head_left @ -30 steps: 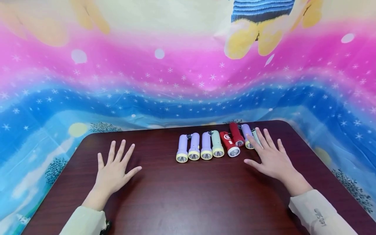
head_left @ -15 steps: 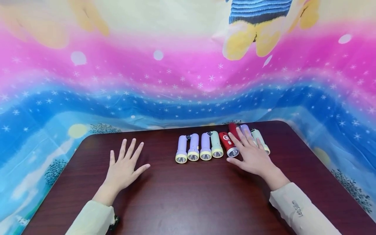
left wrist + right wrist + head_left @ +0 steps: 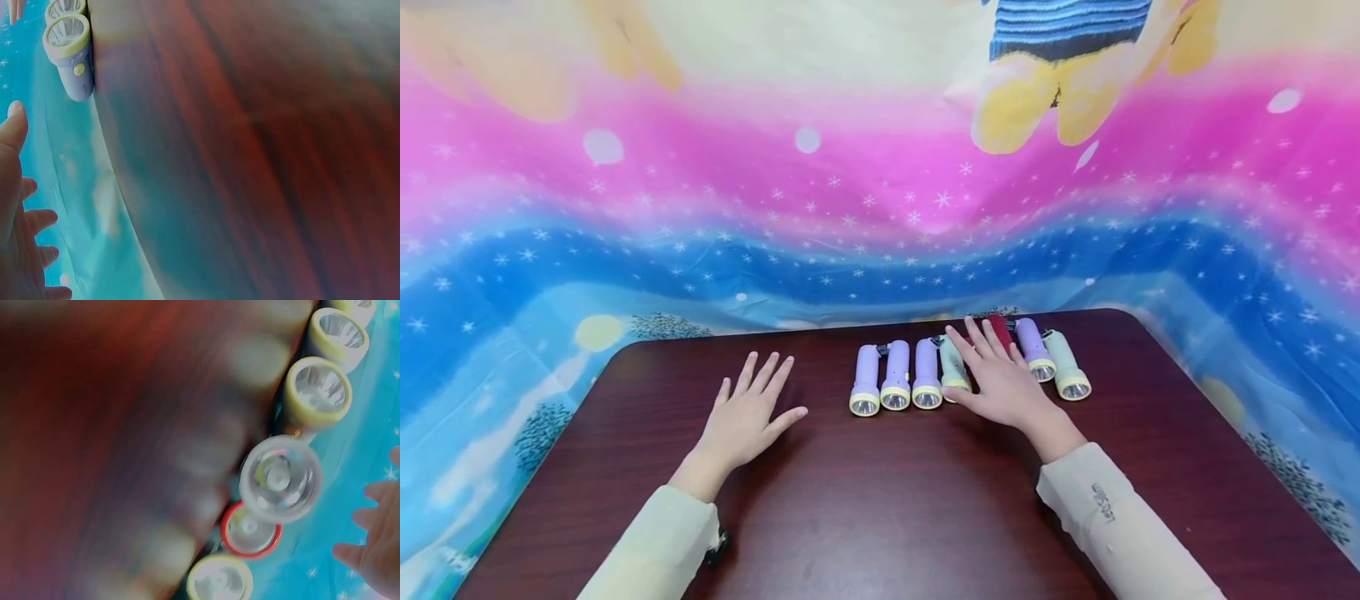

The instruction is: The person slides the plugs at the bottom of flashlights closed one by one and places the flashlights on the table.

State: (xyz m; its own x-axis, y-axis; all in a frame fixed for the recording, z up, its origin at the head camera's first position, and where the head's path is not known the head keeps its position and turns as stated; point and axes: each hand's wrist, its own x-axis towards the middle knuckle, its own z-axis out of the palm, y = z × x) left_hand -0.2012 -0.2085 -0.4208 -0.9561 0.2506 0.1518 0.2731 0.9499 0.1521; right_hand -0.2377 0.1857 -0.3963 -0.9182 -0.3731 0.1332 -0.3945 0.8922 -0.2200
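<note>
Dark table (image 3: 865, 508): right grip (image 3: 1006, 390) partly hides several flashlights (image 3: 950, 365).

Under the left hand (image 3: 745, 421) and the right hand (image 3: 1006, 392) there is a dark red-brown, wood-grained, round-cornered table (image 3: 880, 500), and it shines softly near its middle. Beyond the hands hangs a printed backdrop of wrinkled cloth (image 3: 700, 200), blue lower and pink higher, with white snowflakes (image 3: 943, 199). Left of the left hand, it shows a pale yellow disc (image 3: 598, 332).
</note>
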